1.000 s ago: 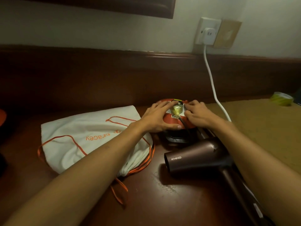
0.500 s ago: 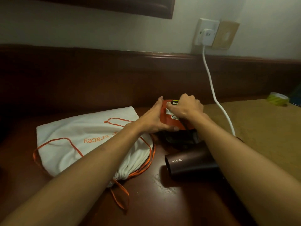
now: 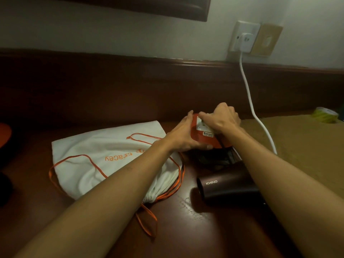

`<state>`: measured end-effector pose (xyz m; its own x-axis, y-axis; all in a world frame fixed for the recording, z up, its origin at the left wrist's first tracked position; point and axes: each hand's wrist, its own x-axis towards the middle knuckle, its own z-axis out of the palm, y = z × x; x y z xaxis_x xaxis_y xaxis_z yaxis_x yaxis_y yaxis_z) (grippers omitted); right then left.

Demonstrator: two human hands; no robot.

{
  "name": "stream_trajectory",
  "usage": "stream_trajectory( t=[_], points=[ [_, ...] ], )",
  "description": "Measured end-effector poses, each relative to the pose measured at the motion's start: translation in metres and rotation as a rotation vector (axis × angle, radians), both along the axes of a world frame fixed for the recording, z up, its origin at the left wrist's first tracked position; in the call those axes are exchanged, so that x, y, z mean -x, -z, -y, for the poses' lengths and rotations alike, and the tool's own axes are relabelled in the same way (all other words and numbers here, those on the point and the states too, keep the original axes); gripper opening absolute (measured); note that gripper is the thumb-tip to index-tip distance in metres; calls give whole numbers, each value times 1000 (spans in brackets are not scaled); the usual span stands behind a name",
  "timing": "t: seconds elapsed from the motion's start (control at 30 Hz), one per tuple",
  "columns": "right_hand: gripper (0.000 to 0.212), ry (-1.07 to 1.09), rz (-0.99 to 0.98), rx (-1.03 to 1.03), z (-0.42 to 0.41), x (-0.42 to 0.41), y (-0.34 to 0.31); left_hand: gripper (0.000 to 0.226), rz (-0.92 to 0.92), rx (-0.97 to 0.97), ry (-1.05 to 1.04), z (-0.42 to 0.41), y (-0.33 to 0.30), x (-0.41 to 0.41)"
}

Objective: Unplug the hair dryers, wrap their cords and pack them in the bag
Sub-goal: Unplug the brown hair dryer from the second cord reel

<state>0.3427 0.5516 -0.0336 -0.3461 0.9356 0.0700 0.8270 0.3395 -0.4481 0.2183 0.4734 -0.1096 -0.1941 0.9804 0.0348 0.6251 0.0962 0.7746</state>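
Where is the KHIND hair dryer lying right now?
In the head view the hair dryer lies on the dark wooden table, right of centre, beside the white drawstring bag and partly under the person's right forearm.

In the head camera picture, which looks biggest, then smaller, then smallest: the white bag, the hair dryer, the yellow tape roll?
1. White bag
2. Hair dryer, partly hidden by an arm
3. Yellow tape roll, farthest away, so its real size is unsure

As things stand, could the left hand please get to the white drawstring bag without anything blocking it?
Probably yes: the bag lies just beside the left hand with nothing between, but that hand now holds the red extension reel.
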Motion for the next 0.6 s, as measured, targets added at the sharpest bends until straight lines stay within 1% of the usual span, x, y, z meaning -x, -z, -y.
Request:
stream_trajectory(
  t=[0.1,0.13,0.2,0.27,0.33,0.37,0.43,0.5,0.6],
  points=[
    [48,17,-159,44,2,-8,-9,144,-31,3,-14,5,-5,-4],
    [49,-12,-189,48,3,-11,-11,141,-52,-3,-14,8,-6,-5],
    [48,-115,-186,48,9,-13,-13,133,-107,-9,-20,19,-11,-2],
    [47,-239,-136,55,18,-13,-14,120,-168,-7,-49,35,-16,8],
    [49,-329,-64,76,31,-11,-15,106,-206,-9,-134,58,-21,18],
    [49,-362,0,62,40,-10,-14,99,-216,-12,-196,70,-23,22],
    [52,-424,168,-37,55,-2,-7,87,-222,-15,-293,96,-27,25],
    [53,-471,287,-101,68,9,5,79,-251,-5,-318,120,-31,22],
    [52,-494,364,-140,76,16,22,68,-257,-41,-310,144,-35,11]
  ],
)
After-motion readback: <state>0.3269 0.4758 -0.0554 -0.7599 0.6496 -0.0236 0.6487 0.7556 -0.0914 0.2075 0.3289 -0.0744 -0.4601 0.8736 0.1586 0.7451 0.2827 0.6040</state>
